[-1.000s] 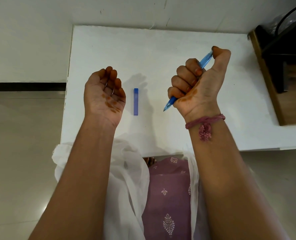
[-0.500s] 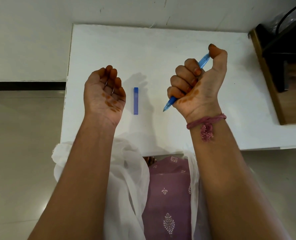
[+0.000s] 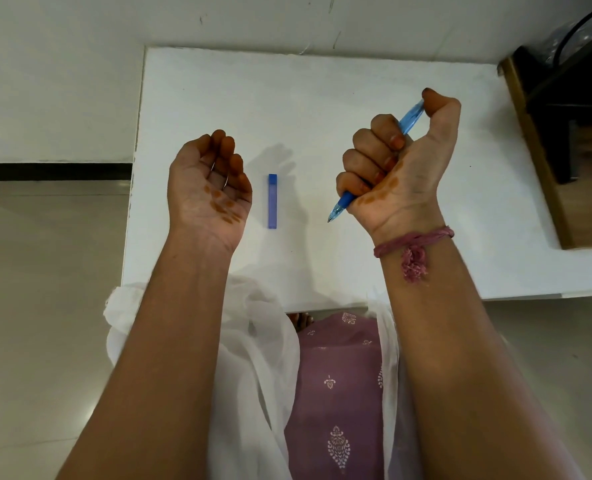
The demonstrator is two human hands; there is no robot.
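My right hand (image 3: 400, 168) is raised palm-up above the white table (image 3: 322, 88) and grips a translucent blue pen (image 3: 341, 205) in its fist. The pen's tip points down-left and my thumb presses on its top end. A slim blue rectangular case (image 3: 272, 201) lies flat on the table between my hands, touched by neither. My left hand (image 3: 208, 188) hovers palm-up left of the case, its fingers loosely curled and holding nothing.
A wooden-edged dark unit (image 3: 564, 140) with a black cable stands at the table's right end. A white wall (image 3: 62, 81) runs behind the table. Pale floor tiles (image 3: 45, 306) lie to the left. My white scarf and purple garment hang at the table's near edge.
My right thumb has shifted slightly on the pen's top end, first up, then back down. My left hand and the blue case have stayed where they were.
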